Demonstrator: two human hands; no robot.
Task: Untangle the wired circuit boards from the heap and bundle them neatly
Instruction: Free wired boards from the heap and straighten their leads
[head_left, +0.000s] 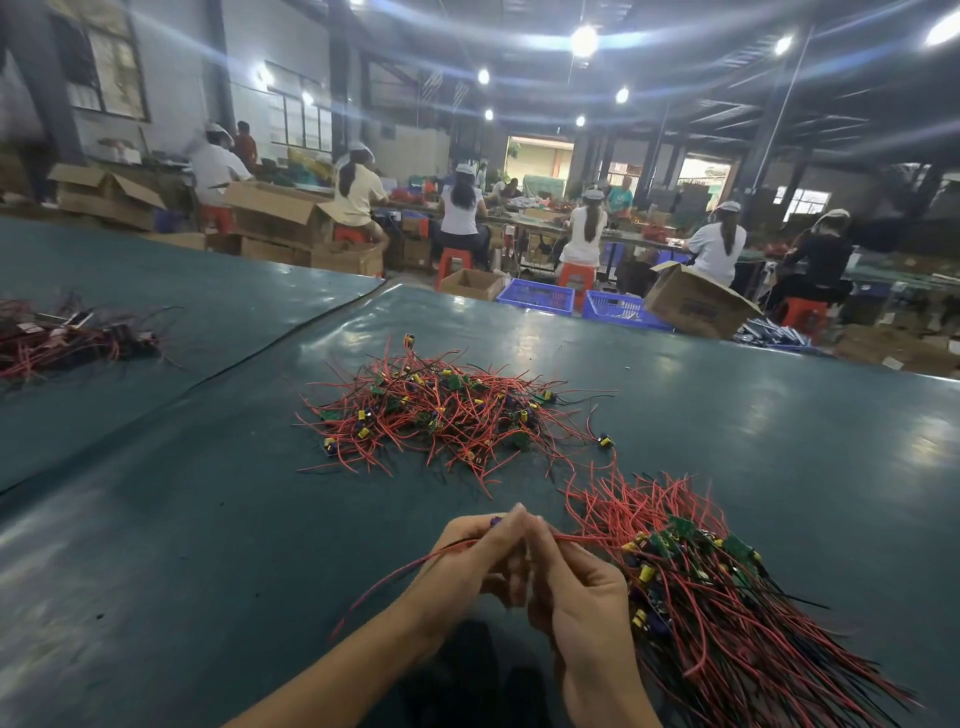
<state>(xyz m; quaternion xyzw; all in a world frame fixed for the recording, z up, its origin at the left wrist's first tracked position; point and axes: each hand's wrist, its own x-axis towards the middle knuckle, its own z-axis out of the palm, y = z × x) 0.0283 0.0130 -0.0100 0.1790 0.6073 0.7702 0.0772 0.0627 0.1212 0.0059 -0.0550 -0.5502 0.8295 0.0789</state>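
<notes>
Two hands meet at the near centre above the table (182, 519), whose dark green covering is smooth and glossy, with one seam running from the far centre toward the left edge. The left hand (467, 561) and the right hand (576, 592) each have their grip closed on one wired board (496, 520) — fingertips pinched together around it, so only a small purple part shows between them. Thin red wire (395, 574) runs out of the pinch on both sides, one strand drooping toward the near left.

Three gatherings of wired boards lie on the table. The heap (441, 410) sits at the centre, beyond the hands: a loose, spiky tangle of thin red wires with a few black ones, dotted with small green rectangular boards and stubby yellow and purple cylinders. One stray board (604, 441) lies just off its right edge. The bundle (701, 582) lies at the near right, just beside the right hand — its wires roughly parallel and fanning toward the near right corner, its green boards clustered at the end nearest the hand. A third pile (72, 332), darker and blurred, rests well apart at the far left.

Past the table's far edge stand two blue slatted plastic crates (535, 296) and an open cardboard box (696, 301), tilted, with a row of seated people behind them on red stools
</notes>
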